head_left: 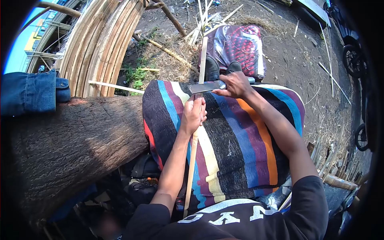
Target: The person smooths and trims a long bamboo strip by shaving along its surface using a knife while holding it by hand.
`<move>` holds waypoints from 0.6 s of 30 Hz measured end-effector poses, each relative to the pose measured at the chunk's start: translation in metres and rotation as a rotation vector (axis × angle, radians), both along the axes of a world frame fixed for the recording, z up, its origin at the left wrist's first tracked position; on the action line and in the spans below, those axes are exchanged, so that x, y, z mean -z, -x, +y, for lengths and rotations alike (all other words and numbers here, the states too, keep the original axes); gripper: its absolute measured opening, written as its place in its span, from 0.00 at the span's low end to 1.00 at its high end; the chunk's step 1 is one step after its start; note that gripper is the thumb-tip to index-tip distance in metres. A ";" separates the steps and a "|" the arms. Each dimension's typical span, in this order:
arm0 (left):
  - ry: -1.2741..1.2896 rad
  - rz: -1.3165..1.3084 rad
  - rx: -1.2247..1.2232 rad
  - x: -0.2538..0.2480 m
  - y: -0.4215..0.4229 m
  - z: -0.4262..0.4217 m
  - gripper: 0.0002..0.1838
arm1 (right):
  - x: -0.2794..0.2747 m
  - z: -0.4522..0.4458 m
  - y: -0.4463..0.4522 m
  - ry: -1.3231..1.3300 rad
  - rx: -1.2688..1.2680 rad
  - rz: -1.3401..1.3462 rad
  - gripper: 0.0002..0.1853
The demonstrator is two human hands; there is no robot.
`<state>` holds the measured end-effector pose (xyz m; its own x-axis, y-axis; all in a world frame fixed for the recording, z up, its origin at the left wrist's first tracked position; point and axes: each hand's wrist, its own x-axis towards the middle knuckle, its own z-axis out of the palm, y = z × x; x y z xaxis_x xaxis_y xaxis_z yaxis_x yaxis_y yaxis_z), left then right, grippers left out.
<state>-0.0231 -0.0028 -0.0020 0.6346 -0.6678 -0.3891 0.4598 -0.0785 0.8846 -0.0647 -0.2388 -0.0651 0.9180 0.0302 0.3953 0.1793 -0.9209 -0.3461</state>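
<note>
My left hand [193, 114] is closed round a long, pale bamboo strip [193, 154], which runs from near my chest out past my knees. In my right hand [237, 85] is the handle of a knife [203, 87] with a broad, flat blade. The blade lies across the strip, just beyond my left fingers; whether it cuts into the strip I cannot tell. Beneath both hands, a striped cloth [230, 140] covers my lap. My dark shoes [211, 69] show beyond the cloth.
A thick log [84, 140] lies at my left, with a denim sleeve [30, 94] above it. Bent wooden planks [106, 44] stand at the upper left. Ahead is a printed plastic sack [244, 48]. Wheels [353, 60] show at the far right, and bamboo strips litter the ground.
</note>
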 end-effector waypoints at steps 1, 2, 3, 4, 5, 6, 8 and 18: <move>0.022 0.011 -0.017 -0.003 -0.004 0.000 0.14 | -0.001 0.008 -0.001 -0.027 0.057 -0.019 0.40; 0.039 0.023 -0.034 -0.005 -0.007 0.001 0.14 | -0.005 0.016 -0.001 -0.058 0.115 -0.038 0.40; 0.052 0.045 -0.029 -0.007 -0.008 0.003 0.14 | -0.010 0.020 0.003 -0.076 0.110 0.004 0.39; 0.052 0.040 -0.029 -0.006 -0.008 0.004 0.14 | -0.010 0.015 0.001 -0.076 0.110 -0.002 0.39; 0.026 0.012 -0.001 -0.003 -0.005 0.003 0.14 | -0.008 0.005 0.000 -0.052 0.048 0.002 0.39; -0.002 -0.007 0.022 0.001 0.000 0.004 0.14 | -0.004 -0.002 -0.001 -0.027 -0.018 0.015 0.39; 0.013 -0.019 0.005 -0.002 0.000 0.000 0.16 | -0.004 -0.002 -0.004 0.034 -0.002 -0.017 0.39; 0.024 -0.044 -0.005 -0.007 -0.012 0.002 0.18 | -0.025 0.025 0.003 -0.033 0.212 0.096 0.38</move>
<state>-0.0111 -0.0005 0.0054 0.6541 -0.6731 -0.3450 0.4210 -0.0550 0.9054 -0.0678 -0.2134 -0.0405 0.9359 -0.1784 0.3038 -0.0517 -0.9225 -0.3825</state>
